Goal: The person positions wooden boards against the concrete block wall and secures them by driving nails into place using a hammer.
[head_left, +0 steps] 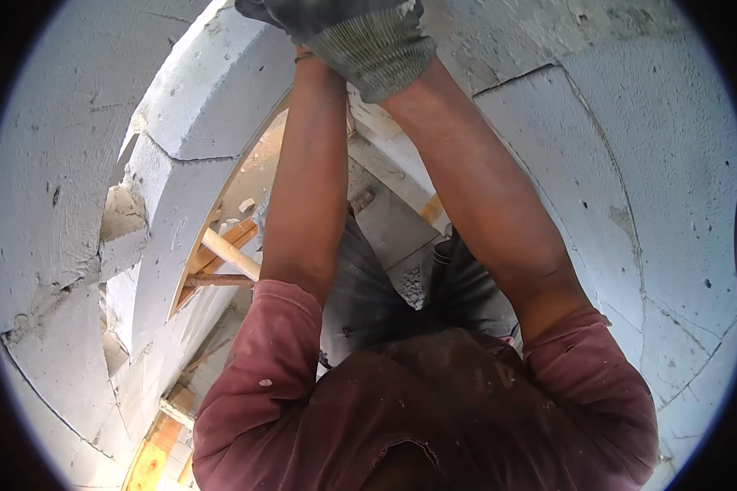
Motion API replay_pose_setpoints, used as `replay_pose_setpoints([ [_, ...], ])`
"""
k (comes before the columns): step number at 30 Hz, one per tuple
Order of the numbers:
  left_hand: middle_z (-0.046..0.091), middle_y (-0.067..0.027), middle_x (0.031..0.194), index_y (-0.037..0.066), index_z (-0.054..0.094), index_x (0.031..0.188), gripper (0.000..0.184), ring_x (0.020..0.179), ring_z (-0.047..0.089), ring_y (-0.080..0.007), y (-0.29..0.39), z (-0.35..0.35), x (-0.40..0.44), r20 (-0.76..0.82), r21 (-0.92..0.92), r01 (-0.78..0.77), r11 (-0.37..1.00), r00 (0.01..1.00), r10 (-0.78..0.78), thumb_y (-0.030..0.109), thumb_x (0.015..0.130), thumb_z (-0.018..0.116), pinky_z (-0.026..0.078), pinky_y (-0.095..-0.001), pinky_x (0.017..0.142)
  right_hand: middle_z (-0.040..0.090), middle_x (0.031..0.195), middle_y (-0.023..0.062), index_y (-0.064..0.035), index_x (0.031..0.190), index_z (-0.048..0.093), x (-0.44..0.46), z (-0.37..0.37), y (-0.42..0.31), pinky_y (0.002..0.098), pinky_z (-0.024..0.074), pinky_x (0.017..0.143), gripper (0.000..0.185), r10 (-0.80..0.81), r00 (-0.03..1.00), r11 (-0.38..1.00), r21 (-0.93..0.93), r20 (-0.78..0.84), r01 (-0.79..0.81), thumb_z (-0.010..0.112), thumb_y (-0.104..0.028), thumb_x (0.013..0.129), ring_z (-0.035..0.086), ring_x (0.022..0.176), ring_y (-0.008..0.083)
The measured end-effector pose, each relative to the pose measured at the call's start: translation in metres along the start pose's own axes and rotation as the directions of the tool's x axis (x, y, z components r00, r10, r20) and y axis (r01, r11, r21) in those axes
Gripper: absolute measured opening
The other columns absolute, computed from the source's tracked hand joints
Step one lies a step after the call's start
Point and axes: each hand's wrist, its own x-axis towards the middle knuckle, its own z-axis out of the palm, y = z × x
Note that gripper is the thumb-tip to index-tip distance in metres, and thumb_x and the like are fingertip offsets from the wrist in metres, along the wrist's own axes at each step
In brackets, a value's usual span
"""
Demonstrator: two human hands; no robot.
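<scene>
Shirt [434,393]: dull red, dusty.
Hands: 2, at the top edge, the right hand [368,45] in a ribbed grey glove, overlapping the left hand [272,13]; fingers unclear, neither grip can be told.
Blocks: pale blocks [225,78] near the hands, curving along both sides.
Trousers [360,282]: dark, below the forearms.
Floor: rubble [413,288] between the legs, wood [231,252] at left.

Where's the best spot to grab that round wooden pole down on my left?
Probably the bare middle of the round wooden pole, coming from above: its slim shaft suits a wrapped hand, and brown boards crowd its sides.
</scene>
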Motion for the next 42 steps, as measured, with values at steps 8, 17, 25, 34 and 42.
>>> replay_pose_setpoints([
  [8, 0.059, 0.0014, 0.066, 0.008, 0.061, 0.086, 0.017, 0.059, 0.049, -0.008, 0.01, 0.011, 0.013, -0.027, -0.028, -0.009, 1.0, 1.0, 0.008, 0.019, 0.087, 0.074, 0.044, -0.0253, 0.058, 0.062, 0.091, 0.0182, -0.0046, 0.1, 0.059, -0.234, -0.05, 0.028, 0.0427, 0.0505, 0.072, 0.019, 0.347, 0.529, 0.881, -0.077, 0.775, -0.466, 0.059, -0.015, 0.084, 0.063, 0.084, 0.0377],
  [17, 0.066, -0.0052, 0.088, 0.004, 0.059, 0.097, 0.021, 0.077, 0.064, -0.0153, -0.016, 0.019, 0.008, 0.025, -0.401, 0.088, 0.912, 0.996, -0.086, 0.019, 0.088, 0.07, 0.05, -0.0263, 0.068, 0.044, 0.14, 0.023, 0.0031, 0.13, 0.05, -0.451, -0.075, -0.014, 0.0493, 0.0197, 0.115, 0.056, -0.052, 0.092, 0.841, 0.094, 0.994, -0.532, 0.028, -0.038, 0.1, 0.034, 0.136, 0.0366],
  [25, 0.067, -0.0058, 0.078, 0.004, 0.058, 0.092, 0.028, 0.065, 0.063, -0.0168, 0.013, 0.015, 0.011, -0.139, -0.015, 0.109, 0.994, 0.984, -0.11, 0.024, 0.083, 0.077, 0.051, -0.0294, 0.062, 0.057, 0.105, 0.0153, -0.002, 0.114, 0.059, -0.38, -0.077, -0.017, 0.0414, 0.0396, 0.09, 0.038, -0.142, -0.19, 0.879, 0.035, 0.971, -0.476, 0.051, -0.032, 0.091, 0.054, 0.104, 0.0304],
  [34, 0.068, -0.0084, 0.081, 0.003, 0.059, 0.089, 0.026, 0.065, 0.065, -0.0189, 0.012, 0.014, 0.012, -0.198, -0.107, 0.144, 0.984, 0.967, -0.163, 0.019, 0.081, 0.078, 0.052, -0.0303, 0.063, 0.051, 0.067, 0.0051, -0.0056, 0.088, 0.058, -0.188, -0.157, 0.024, 0.0317, 0.0447, 0.058, 0.024, 0.307, -0.581, 0.355, -0.657, 0.754, -0.665, 0.061, -0.029, 0.091, 0.054, 0.062, 0.0164],
  [42, 0.069, -0.0083, 0.085, 0.002, 0.062, 0.092, 0.021, 0.07, 0.067, -0.0195, 0.005, 0.015, 0.005, -0.138, -0.141, 0.194, 0.971, 0.967, -0.213, 0.011, 0.08, 0.077, 0.054, -0.0314, 0.068, 0.048, 0.065, 0.0046, -0.0019, 0.092, 0.057, -0.09, -0.208, 0.013, 0.0321, 0.041, 0.049, 0.026, 0.244, 0.598, 0.964, -0.125, 0.764, -0.235, 0.062, -0.027, 0.091, 0.046, 0.05, 0.0151],
])
